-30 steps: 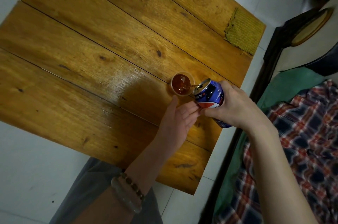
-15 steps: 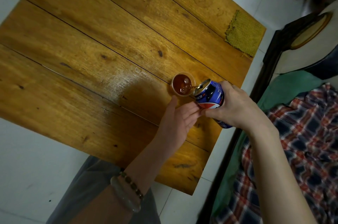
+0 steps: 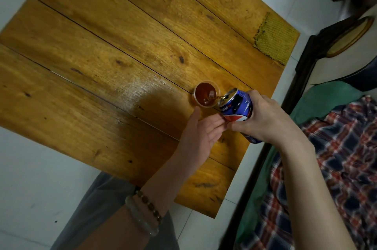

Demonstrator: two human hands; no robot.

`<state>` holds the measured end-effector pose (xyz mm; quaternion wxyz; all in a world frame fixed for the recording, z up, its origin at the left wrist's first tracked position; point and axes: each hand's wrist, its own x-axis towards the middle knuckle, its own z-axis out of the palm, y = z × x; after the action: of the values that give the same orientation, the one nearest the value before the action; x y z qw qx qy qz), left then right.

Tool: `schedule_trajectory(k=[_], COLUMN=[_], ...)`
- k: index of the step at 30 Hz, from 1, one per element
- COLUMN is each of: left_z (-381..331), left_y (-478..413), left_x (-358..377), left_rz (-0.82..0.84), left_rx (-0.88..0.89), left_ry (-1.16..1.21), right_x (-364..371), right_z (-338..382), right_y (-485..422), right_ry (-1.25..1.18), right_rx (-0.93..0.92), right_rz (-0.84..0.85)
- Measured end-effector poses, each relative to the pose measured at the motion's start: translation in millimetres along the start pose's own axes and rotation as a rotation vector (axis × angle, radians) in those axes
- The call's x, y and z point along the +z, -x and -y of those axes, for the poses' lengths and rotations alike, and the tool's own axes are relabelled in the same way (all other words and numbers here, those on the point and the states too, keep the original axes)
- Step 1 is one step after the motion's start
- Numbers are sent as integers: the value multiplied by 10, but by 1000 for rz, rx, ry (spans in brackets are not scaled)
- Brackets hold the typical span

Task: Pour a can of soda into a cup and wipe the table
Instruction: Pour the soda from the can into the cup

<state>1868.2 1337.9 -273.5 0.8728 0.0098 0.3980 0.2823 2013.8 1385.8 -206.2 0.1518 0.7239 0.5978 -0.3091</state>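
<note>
A small clear cup [image 3: 206, 94] holding dark soda stands on the wooden table [image 3: 114, 70] near its right edge. My right hand [image 3: 263, 121] grips a blue soda can [image 3: 237, 107], tilted with its mouth over the cup's rim, and a thin stream runs into the cup. My left hand [image 3: 201, 133] rests open, palm up, just below the cup, its fingertips touching the can's side. A yellow-green woven cloth [image 3: 274, 38] lies flat on the table's far right corner.
A dark wooden bed frame [image 3: 302, 78] runs close along the table's right edge, with green fabric and a plaid blanket [image 3: 346, 158] on it. White tiled floor surrounds the table. My grey-trousered knee [image 3: 98, 209] sits below the table's near edge.
The soda level in the cup has risen as the pouring goes on. Both hands and the can stay almost where they were.
</note>
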Motion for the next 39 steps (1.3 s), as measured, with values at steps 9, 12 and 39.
schedule_trajectory(k=[9, 12, 39], left_z=[-34, -42, -41], left_y=[38, 42, 14], left_x=[16, 17, 4], left_rz=[15, 25, -17], left_rx=[-13, -11, 48], left_ry=[1, 4, -84], right_x=[-25, -31, -46], right_z=[28, 33, 25], right_y=[8, 4, -3], right_ry=[40, 50, -21], right_rx=[17, 18, 7], right_rz=[11, 11, 8])
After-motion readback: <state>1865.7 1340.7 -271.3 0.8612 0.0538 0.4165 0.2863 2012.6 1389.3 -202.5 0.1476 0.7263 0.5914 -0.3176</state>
